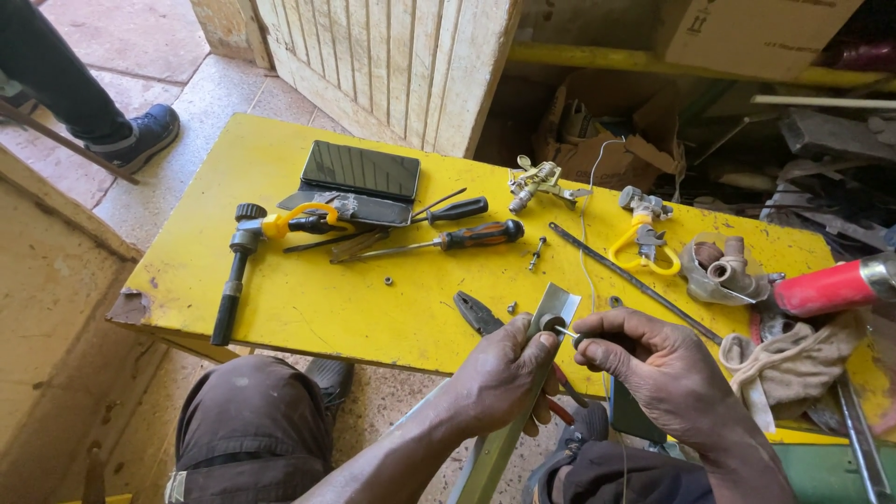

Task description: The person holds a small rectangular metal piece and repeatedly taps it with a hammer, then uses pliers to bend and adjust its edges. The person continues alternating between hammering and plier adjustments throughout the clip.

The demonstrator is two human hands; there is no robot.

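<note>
Broadly, a yellow table (308, 308) serves as the workbench, its top crowded with tools laid within arm's reach of the seated person, whose knee shows below the near edge. A pale wooden door (392, 65) stands behind it, and cardboard boxes (607, 140) and scrap fill the far right.

A metal strip (523, 392) is the item in hand. It runs from below the table edge up to the near edge, where its top end rests on the yellow surface, apparently for support. The left hand (504, 378) is closed around the strip just below that end, thumb pressed near the top, steadying it. The right hand (658, 369) is closed on a small screwdriver (569, 333), its tip set against a fitting at the strip's upper end; the hands nearly touch, so the tool is guided at close quarters.

Pliers (481, 315) lie just beside the left hand, partly under it. A cloth (793, 364) sits bunched to the right, near a red-handled tool (821, 287).

Further back, a phone (362, 171) lies in its open case, clear of the working zone. A black-and-yellow sprayer (245, 252) lies at the left, and two screwdrivers (467, 233) lie parallel at centre. A thin rod (625, 275) lies diagonally to the right, with a yellow clip (644, 247) and a grey pipe fitting (723, 271) beyond it.

Loose small parts, a bolt (536, 252) and a nut (387, 279), lie apart on bare yellow. Another person's shoe (145, 135) shows on the floor at the upper left.
</note>
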